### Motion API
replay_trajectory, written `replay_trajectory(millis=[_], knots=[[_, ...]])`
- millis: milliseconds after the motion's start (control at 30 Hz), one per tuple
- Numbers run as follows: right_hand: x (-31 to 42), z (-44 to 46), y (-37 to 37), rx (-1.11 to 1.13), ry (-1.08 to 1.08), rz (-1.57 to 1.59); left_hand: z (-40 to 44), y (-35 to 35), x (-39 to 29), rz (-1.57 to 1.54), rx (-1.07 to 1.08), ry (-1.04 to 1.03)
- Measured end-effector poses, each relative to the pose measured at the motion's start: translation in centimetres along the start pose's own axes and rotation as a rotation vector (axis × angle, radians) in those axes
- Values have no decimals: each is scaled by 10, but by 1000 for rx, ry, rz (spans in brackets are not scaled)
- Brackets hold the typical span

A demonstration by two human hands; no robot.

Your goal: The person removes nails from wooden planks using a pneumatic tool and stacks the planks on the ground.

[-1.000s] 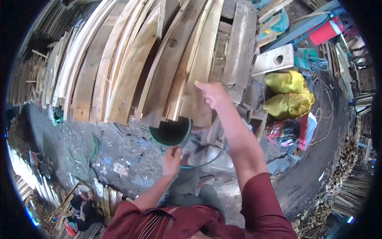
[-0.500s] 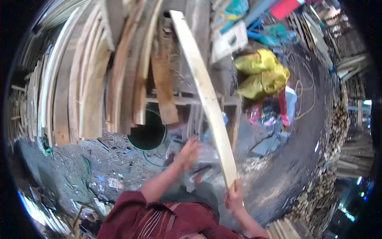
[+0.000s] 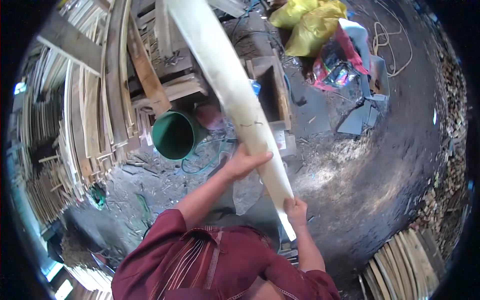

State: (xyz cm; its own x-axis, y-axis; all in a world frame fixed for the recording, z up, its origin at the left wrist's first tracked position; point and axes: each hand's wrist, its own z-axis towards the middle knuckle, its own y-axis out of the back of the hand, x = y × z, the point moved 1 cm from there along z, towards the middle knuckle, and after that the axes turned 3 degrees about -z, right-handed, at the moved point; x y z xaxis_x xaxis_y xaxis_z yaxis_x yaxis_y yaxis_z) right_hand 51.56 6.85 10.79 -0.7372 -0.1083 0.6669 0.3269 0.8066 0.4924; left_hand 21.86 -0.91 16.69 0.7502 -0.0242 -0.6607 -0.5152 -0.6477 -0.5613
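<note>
A long pale wooden plank (image 3: 235, 95) runs from the top of the head view down to just in front of my body, its broad face turned up. My left hand (image 3: 246, 163) grips it partway along, thumb lying over the face and the other fingers mostly hidden beneath. Near the close end, my right hand (image 3: 296, 211) is closed round the right edge. A small dark mark crosses the plank a little beyond my left hand.
Left of the plank stands a green bucket (image 3: 174, 135), with stacked boards (image 3: 90, 115) beyond. A wooden box (image 3: 270, 90), yellow sacks (image 3: 315, 30) and a pink-and-white bag (image 3: 345, 55) are to the right. More boards (image 3: 405, 265) lie at lower right; scraps litter the floor.
My left hand has come from free air onto the plank. The plank now shows its broad face and sits nearer. My view has shifted, and the bucket shows more fully.
</note>
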Motion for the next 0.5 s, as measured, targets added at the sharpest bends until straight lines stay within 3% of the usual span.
replay_trajectory(millis=[33, 67, 133, 167, 233, 267, 300, 333, 367, 400, 467, 500], knots=[[-48, -3, -13, -81, 25, 39, 9, 4, 10, 234, 59, 94], [-45, -4, -11, -100, 19, 55, 21, 15, 13, 462, 119, 221], [-27, -4, 1, -245, 121, -226, 57, 49, 30, 466, 351, 262], [-36, 2, -3, -254, 97, -227, 64, 52, 20, 656, 156, 320], [-53, 27, -15, -319, 46, -411, 102, 89, 31, 1096, -37, 182], [-55, 45, -20, -241, -128, -390, 130, 122, 49, 1253, -232, 119], [-83, 67, -35, -243, -125, -460, 154, 151, 67, 1406, -434, 53], [-111, 85, -53, -230, -122, -530, 167, 160, 72, 1505, -467, -47], [-93, 106, -54, -232, -230, -452, 175, 167, 74, 1598, -507, -153], [-71, 126, -54, -234, -336, -374, 181, 170, 80, 1598, -498, -124], [-84, 159, -71, -236, -332, -345, 193, 171, 87, 1721, -769, -440], [-84, 170, -74, -143, -427, -314, 193, 177, 89, 1736, -763, -413]])
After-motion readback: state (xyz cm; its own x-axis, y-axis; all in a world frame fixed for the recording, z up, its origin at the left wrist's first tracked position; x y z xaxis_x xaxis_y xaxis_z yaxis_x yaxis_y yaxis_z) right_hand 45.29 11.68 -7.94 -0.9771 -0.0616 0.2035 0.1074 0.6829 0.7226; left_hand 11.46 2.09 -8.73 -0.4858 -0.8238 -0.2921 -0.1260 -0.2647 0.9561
